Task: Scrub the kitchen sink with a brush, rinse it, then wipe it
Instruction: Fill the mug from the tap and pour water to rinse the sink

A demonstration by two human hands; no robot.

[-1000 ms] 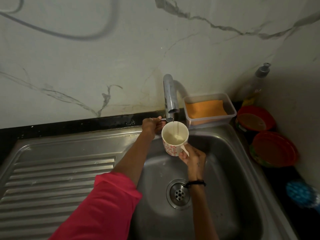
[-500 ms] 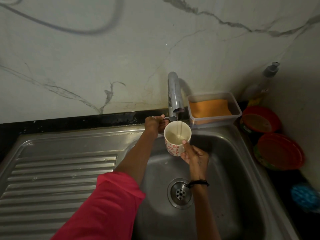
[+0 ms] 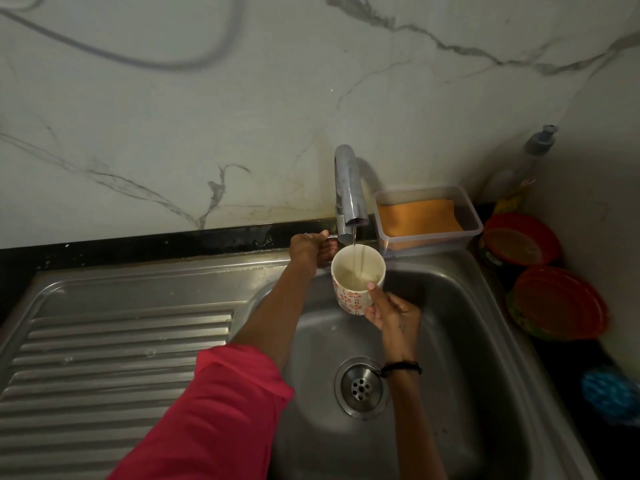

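A steel sink (image 3: 460, 341) with a round drain (image 3: 360, 388) fills the lower right. My right hand (image 3: 391, 315) grips a white mug with red flowers (image 3: 356, 282) by its side, held over the basin under the chrome tap (image 3: 348, 192). A thin stream of water runs from the spout into the mug, which is partly full. My left hand (image 3: 310, 251) is curled round the tap's lever at the base of the tap. A blue scrubber (image 3: 609, 393) lies on the dark counter at the far right.
A ribbed steel drainboard (image 3: 114, 355) lies left of the basin. A clear tub with an orange cloth (image 3: 422, 216) stands behind the sink. Two red-lidded containers (image 3: 557, 303) and a pump soap bottle (image 3: 526, 168) crowd the right corner. A marble wall rises behind.
The water level in the mug has risen a little. Both hands stay where they were; only the camera has shifted slightly.
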